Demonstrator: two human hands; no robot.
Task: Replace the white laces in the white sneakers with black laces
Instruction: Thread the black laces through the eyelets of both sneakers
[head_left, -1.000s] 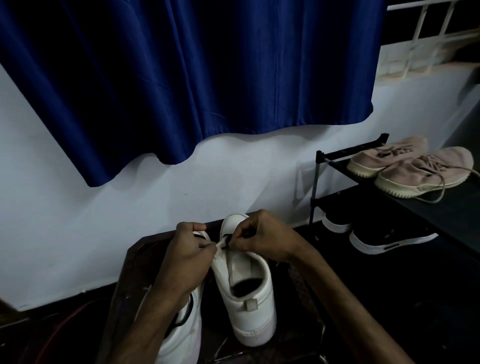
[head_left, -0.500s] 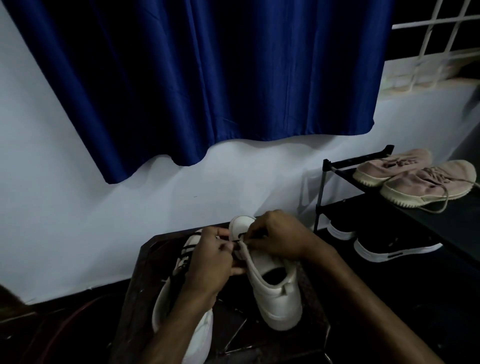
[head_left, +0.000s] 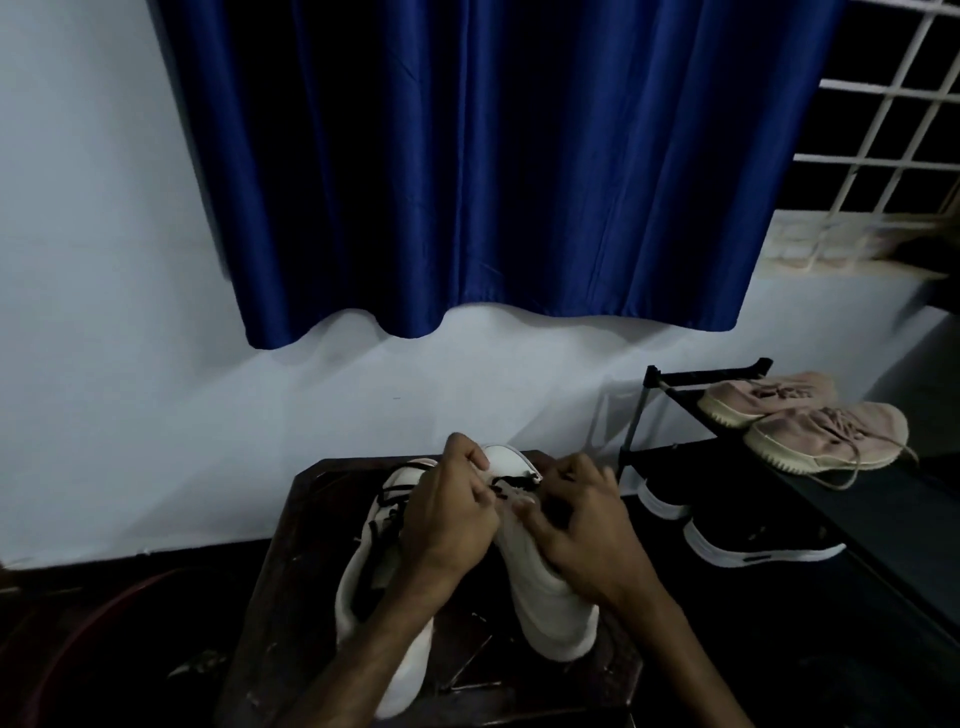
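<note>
Slid the right hand (head_left: 582, 525) nearer since half a second ago, over the shoe opening that showed then, and brought the left hand (head_left: 447, 519) closer to the toe. Pinching the black lace (head_left: 511, 482) at the far eyelets with left fingers (head_left: 470, 457) curled together. Clamping the upper of the right sneaker (head_left: 550, 608) with right fingers (head_left: 574, 470) curled down over it. Stands sole down on the dark table (head_left: 280, 597), long axis running near to far, toe pointing far at the wall (head_left: 156, 415), heel near. Flanked just on the left, partly under the left forearm, by the left sneaker (head_left: 363, 587), roughly parallel, toe far as well, already threaded in black. Bounded well to the right by a black shoe rack (head_left: 701, 373) carrying pink shoes (head_left: 826, 436) on top and black shoes (head_left: 753, 545) lower down. Backed on the far side, above the table, by a blue curtain (head_left: 493, 156).
</note>
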